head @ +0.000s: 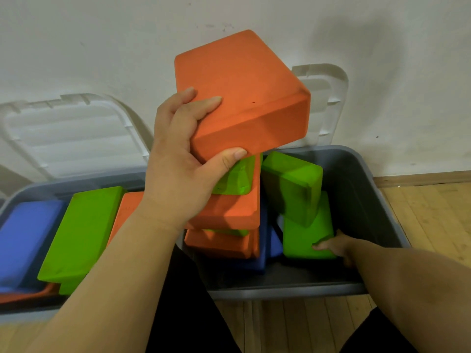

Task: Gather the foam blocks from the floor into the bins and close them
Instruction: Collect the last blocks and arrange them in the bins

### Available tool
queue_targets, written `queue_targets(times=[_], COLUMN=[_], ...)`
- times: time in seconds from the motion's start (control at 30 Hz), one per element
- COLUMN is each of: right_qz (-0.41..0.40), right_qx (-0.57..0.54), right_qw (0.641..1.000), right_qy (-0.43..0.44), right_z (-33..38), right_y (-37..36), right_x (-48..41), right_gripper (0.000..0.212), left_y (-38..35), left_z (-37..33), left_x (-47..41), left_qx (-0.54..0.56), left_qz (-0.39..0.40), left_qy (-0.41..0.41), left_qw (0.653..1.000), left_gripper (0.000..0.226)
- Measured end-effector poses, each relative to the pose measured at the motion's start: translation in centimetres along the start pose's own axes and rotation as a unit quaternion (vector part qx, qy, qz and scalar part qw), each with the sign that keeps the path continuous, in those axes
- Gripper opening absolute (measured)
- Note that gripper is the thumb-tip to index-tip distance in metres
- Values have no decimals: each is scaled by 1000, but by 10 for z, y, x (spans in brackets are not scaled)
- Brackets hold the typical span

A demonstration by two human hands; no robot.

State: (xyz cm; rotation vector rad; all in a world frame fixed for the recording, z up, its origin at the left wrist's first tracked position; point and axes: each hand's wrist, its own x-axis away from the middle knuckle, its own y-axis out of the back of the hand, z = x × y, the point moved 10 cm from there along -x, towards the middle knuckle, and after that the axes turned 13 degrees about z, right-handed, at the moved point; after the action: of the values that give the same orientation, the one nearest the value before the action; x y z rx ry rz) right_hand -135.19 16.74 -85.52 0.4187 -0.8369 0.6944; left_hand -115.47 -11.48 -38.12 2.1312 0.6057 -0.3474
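Observation:
My left hand (183, 159) grips a large orange foam block (244, 90) by its lower left corner and holds it in the air above the right grey bin (356, 184). Inside that bin lie orange blocks (226, 212), blue blocks (262, 261) and green blocks (293, 187). My right hand (334, 247) reaches into the bin, thumb on top of a flat green block (303, 240), fingers hidden behind it. The left grey bin (76, 183) holds a blue block (23, 238), a green block (81, 233) and orange ones.
Two white lids lean against the wall behind the bins, one at the left (71, 133) and one at the right (323, 98). Wooden floor (428, 217) runs along the right and front. My dark-clothed legs (188, 314) are at the bottom between the bins.

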Motion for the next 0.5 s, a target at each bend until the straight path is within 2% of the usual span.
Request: queue_targets(times=[0.07, 0.2, 0.3, 0.37, 0.43, 0.5], right_qz=[-1, 2, -7, -32, -61, -66], right_qx=[-10, -42, -81, -58, 26, 108], right_qw=[1000, 999, 997, 998, 998, 991], right_qy=[6, -3, -5, 1, -20, -49], right_z=[4, 7, 25, 36, 52, 70], right_y=[-1, -1, -11, 2, 19, 32], right_x=[2, 4, 39, 42, 48, 61], right_gripper=[121, 128, 97, 90, 102, 125], left_y=[4, 6, 7, 8, 9, 11], left_z=[4, 7, 10, 11, 13, 15], left_x=[0, -2, -2, -2, -2, -1], left_qx=[-3, -20, -14, -15, -14, -12], left_qz=[-11, -27, -36, -35, -37, -43], left_qy=[7, 19, 33, 33, 34, 40], left_qw=[1000, 999, 999, 999, 999, 998], left_gripper=[66, 65, 65, 65, 65, 65])
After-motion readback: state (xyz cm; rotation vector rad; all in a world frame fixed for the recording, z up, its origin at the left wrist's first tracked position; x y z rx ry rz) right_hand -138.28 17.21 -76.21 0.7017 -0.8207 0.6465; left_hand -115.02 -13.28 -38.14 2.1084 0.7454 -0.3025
